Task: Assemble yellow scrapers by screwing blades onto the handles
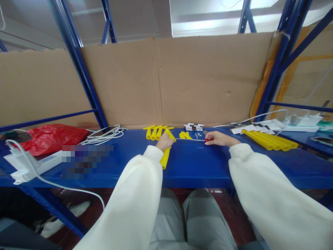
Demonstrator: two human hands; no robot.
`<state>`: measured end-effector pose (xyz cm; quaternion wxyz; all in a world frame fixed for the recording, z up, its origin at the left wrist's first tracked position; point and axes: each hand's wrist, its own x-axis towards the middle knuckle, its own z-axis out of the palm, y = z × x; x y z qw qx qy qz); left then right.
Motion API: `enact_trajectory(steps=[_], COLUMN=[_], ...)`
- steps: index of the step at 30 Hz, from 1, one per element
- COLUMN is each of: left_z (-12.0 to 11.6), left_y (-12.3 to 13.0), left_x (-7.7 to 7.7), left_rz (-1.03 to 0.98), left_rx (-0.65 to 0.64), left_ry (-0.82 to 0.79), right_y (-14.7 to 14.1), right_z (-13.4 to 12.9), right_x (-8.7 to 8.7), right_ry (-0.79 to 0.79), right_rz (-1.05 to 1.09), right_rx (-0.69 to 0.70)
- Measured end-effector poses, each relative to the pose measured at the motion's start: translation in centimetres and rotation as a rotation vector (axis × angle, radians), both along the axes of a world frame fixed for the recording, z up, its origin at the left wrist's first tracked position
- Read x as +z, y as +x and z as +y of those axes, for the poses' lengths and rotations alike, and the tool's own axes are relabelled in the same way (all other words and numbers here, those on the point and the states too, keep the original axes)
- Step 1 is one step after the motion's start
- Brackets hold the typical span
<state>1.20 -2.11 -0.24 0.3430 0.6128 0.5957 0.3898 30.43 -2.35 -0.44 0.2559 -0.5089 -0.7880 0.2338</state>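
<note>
My left hand [164,141] is closed around a yellow plastic tube [165,160] with a crosswise piece at its far end. In my right hand [220,138] is the red handle of a screwdriver [191,139]. Its thin metal shaft points left and reaches the yellow tube beside my left fingers; whether the tip sits in a screw is too small to see. Just left of my left hand lie several similar yellow tubes [153,133] with crosspieces. Between my hands, behind the shaft, are small curved yellow parts [185,135].
At the right lie several long yellow tubes [272,141], with a phone [322,141] beyond. Small black-and-white items [194,127] sit by the cardboard wall [208,80]. To the left are a red plastic bag [57,138], coiled white cable [105,135] and a power strip [43,166].
</note>
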Motion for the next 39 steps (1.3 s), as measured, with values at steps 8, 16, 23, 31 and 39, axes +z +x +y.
enact_trajectory(steps=[8, 16, 23, 31, 39], left_z=[-0.1, -0.1, -0.7, -0.7, -1.3], left_y=[0.1, 0.1, 0.3, -0.1, -0.1], left_x=[0.1, 0.1, 0.6, 0.9, 1.3], left_rz=[0.083, 0.049, 0.24, 0.505, 0.49], left_rx=[0.017, -0.004, 0.02, -0.024, 0.005], left_ry=[0.01, 0.02, 0.04, 0.056, 0.075], right_y=[-0.1, -0.1, -0.5, -1.3, -2.7], right_z=[-0.1, 0.0, -0.2, -1.5, -4.1], right_x=[0.1, 0.0, 0.0, 1.1, 2.1], right_ry=[-0.007, -0.003, 0.084, 0.301, 0.441], right_rz=[0.01, 0.0, -0.073, -0.334, -0.599], right_rx=[0.012, 0.014, 0.015, -0.039, -0.129])
